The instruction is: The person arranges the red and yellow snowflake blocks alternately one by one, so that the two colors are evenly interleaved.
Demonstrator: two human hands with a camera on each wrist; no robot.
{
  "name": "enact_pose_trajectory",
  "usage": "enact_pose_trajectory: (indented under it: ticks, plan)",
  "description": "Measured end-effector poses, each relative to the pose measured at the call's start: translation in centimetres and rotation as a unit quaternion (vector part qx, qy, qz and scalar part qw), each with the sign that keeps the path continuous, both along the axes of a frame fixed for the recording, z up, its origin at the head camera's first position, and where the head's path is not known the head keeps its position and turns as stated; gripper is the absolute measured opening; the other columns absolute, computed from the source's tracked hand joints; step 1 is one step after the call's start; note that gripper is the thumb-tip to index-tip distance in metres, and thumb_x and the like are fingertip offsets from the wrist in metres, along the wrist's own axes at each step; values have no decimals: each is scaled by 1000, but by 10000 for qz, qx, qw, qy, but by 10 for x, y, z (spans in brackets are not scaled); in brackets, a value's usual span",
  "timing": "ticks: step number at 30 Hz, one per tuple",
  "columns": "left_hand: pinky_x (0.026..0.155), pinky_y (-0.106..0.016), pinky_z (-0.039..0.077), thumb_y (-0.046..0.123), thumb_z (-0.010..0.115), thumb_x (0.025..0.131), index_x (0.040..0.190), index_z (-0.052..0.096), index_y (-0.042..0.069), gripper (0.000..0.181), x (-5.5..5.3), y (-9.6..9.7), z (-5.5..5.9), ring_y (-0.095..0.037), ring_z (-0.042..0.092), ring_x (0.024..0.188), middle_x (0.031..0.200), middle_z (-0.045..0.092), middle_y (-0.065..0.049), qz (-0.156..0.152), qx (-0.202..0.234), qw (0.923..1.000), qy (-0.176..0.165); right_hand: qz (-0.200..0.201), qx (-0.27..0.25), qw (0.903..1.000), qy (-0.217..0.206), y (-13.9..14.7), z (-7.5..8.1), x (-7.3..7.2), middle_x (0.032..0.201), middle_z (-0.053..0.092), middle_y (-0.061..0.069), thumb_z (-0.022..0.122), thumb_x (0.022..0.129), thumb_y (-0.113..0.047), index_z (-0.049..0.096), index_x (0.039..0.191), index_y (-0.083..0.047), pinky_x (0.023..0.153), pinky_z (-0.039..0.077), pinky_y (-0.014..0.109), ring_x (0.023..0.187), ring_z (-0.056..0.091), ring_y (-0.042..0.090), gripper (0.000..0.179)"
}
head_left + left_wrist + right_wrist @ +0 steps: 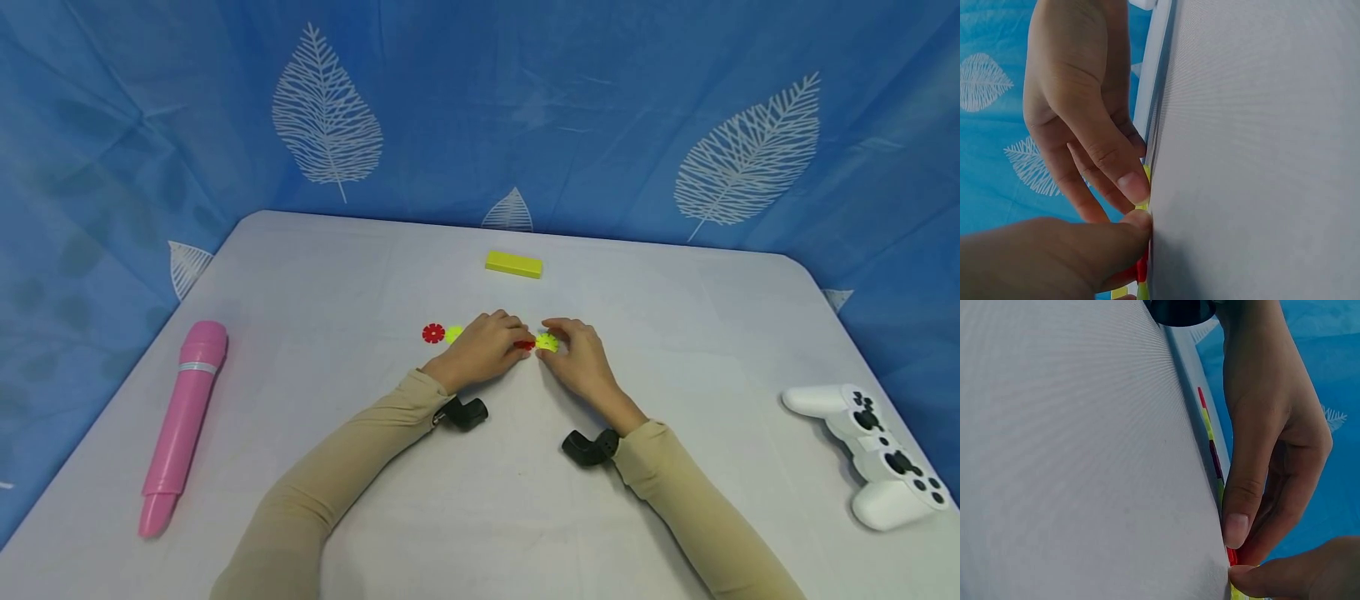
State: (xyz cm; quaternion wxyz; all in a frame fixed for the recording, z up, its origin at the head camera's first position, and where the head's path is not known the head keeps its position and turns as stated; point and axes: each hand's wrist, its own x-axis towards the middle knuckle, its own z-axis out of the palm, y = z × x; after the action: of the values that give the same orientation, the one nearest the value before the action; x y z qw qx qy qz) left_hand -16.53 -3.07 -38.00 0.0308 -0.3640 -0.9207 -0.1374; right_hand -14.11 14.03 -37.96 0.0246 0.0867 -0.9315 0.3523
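A row of notched plastic snowflake discs lies on the table: a red disc (432, 333) at the left end, then a yellow-green disc (453, 334). My left hand (483, 350) covers the middle of the row. Its thumb and fingers pinch a red disc (1231, 555) near the right end. At the right end, the thumb and fingers of my right hand (583, 360) pinch a yellow-green disc (547, 342). The two discs meet edge to edge between the hands. In the right wrist view, a dark red disc (1215, 459) shows farther along the row.
A yellow block (513, 264) lies behind the hands. A pink microphone-shaped object (183, 429) lies on the left, and a white game controller (870, 454) near the right edge. The white table (450, 525) ends at a blue leaf-patterned curtain (525, 100).
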Motion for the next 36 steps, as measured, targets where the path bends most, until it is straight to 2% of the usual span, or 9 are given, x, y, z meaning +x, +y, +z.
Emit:
enact_pose_trajectory:
  ticks: [10, 21, 29, 36]
  plan:
    - [83, -33, 46, 25, 59, 87, 109, 67, 15, 25, 0, 1, 0, -19, 55, 101, 111, 64, -2, -25, 44, 10000, 54, 73, 33, 9998, 158, 0, 0, 0, 110, 61, 20, 67, 79, -7, 58, 115, 0, 85, 43, 44, 101, 54, 32, 38]
    - [83, -32, 46, 26, 59, 88, 110, 66, 16, 26, -1, 1, 1, -19, 55, 102, 112, 64, -2, -8, -7, 10000, 0, 65, 17, 9999, 108, 1, 0, -1, 111, 61, 16, 67, 80, -10, 59, 116, -2, 80, 45, 39, 96, 54, 27, 38]
    - [85, -33, 46, 25, 58, 88, 113, 64, 15, 28, 0, 0, 3, -20, 55, 104, 115, 62, -2, -6, -29, 10000, -13, 125, 12, 9999, 15, 2, 4, 1, 116, 56, 18, 67, 80, -12, 57, 118, -3, 86, 44, 44, 105, 52, 31, 41]
    - [92, -36, 44, 27, 60, 86, 120, 60, 15, 35, 2, -6, 7, -21, 53, 110, 122, 57, -6, 155, -78, 9998, -42, 209, 202, 9996, 27, 6, 9, 7, 121, 54, 19, 64, 83, -15, 54, 122, -3, 93, 40, 48, 112, 49, 33, 42]
